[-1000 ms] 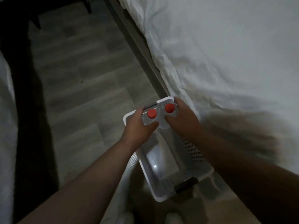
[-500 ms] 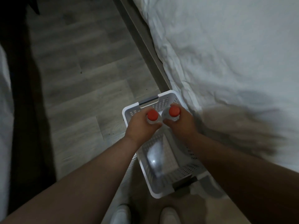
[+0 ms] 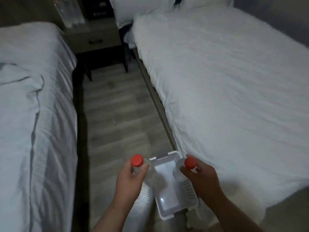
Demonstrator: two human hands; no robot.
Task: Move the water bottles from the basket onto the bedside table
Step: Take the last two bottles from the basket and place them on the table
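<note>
My left hand (image 3: 129, 177) grips a clear water bottle with a red cap (image 3: 151, 175) by its neck, lifted above the floor. My right hand (image 3: 199, 175) grips a second red-capped clear bottle (image 3: 178, 172) the same way. Both bottles hang over the white plastic basket (image 3: 168, 210), which stands on the floor against the right bed and looks bare inside. The bedside table (image 3: 93, 37) stands at the far end of the aisle between the beds, with several clear bottles (image 3: 71, 12) blurred on its top.
A white-sheeted bed (image 3: 225, 91) runs along the right, another bed (image 3: 31, 104) along the left. A narrow strip of wood floor (image 3: 117, 118) leads between them to the table. Pillows (image 3: 142, 7) lie at the right bed's head.
Both hands have lifted the two bottles up out of the basket and moved them apart. The view has tilted up from the basket to show the aisle and the bedside table.
</note>
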